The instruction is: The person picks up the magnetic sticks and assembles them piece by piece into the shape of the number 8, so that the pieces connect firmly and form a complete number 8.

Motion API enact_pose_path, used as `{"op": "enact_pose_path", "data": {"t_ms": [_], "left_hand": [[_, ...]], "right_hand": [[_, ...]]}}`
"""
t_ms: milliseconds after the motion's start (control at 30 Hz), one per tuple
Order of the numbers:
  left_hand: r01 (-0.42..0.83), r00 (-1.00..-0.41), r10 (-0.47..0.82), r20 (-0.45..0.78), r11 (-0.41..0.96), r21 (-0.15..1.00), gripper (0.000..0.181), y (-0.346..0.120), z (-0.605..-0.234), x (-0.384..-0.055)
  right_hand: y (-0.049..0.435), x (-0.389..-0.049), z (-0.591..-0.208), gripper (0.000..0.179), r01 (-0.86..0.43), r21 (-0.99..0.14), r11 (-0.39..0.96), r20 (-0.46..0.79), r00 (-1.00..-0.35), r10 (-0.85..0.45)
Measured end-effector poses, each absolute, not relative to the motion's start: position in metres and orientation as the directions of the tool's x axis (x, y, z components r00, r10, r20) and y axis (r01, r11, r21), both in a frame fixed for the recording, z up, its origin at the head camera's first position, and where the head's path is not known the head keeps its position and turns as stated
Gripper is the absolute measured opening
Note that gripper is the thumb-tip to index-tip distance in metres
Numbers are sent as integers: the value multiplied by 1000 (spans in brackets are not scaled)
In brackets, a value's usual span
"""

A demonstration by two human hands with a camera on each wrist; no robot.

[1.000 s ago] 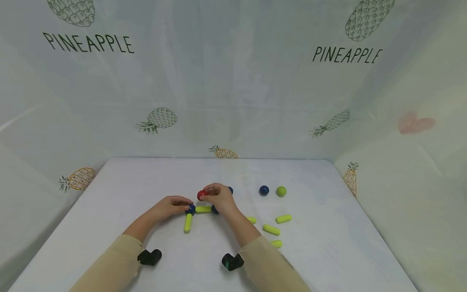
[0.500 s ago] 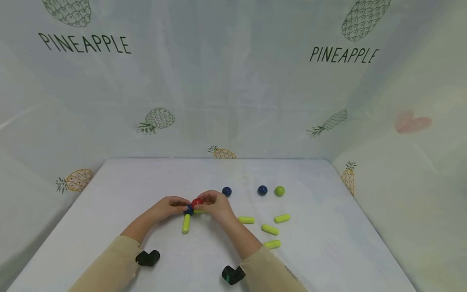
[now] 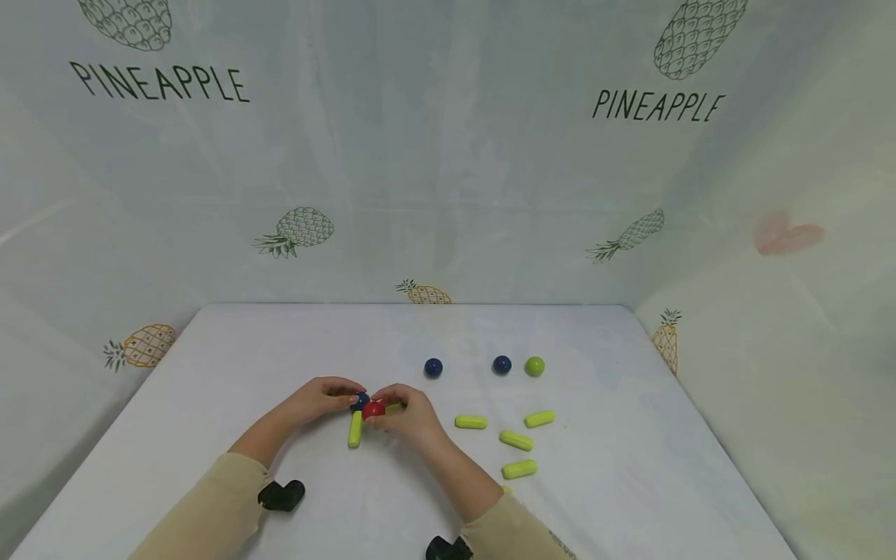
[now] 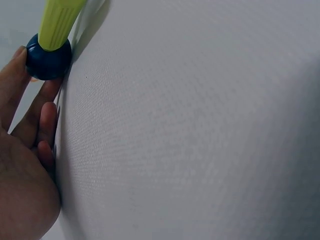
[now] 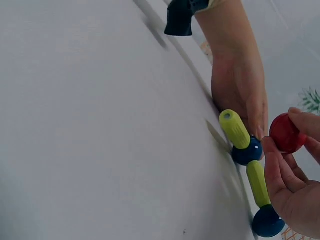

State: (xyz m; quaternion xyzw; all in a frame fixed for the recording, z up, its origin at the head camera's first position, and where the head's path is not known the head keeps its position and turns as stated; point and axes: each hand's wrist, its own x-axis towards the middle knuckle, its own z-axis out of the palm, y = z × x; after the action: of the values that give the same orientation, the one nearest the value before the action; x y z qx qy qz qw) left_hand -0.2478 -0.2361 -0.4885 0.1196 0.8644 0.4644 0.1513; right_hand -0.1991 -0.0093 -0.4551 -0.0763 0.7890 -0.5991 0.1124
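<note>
My left hand [image 3: 323, 400] pinches a dark blue ball [image 4: 47, 62] between thumb and fingers, low over the table. A yellow-green stick [image 3: 355, 429] joins this ball and points towards me. In the right wrist view a second yellow-green stick [image 5: 258, 184] runs from the same ball to another blue ball [image 5: 268, 221]; my right hand mostly covers these in the head view. With thumb and fingertips my right hand [image 3: 413, 416] holds a red ball [image 5: 287, 134], raised above the joined pieces. Whether red and blue balls touch cannot be told.
Two loose blue balls, one nearer [image 3: 433, 368] and one farther right [image 3: 502, 365], lie towards the back beside a green ball [image 3: 535, 366]. Several loose yellow-green sticks [image 3: 516, 440] lie right of my right hand on the white table [image 3: 630, 467]. A pineapple-printed cloth [image 3: 448, 179] hangs behind.
My right hand has carried the red ball leftwards and then nearer to me, from behind the joined pieces to beside the held blue ball. My left hand has kept its pinch and barely moved.
</note>
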Motion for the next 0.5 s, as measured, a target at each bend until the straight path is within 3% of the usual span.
{"op": "enact_pose_path", "data": {"t_ms": [500], "left_hand": [[66,-925,349,-153,542,838,35,-233,-485,-245]], "right_hand": [[-10,-182,-458,25,77,-958,277,-162,-941,-297]]}}
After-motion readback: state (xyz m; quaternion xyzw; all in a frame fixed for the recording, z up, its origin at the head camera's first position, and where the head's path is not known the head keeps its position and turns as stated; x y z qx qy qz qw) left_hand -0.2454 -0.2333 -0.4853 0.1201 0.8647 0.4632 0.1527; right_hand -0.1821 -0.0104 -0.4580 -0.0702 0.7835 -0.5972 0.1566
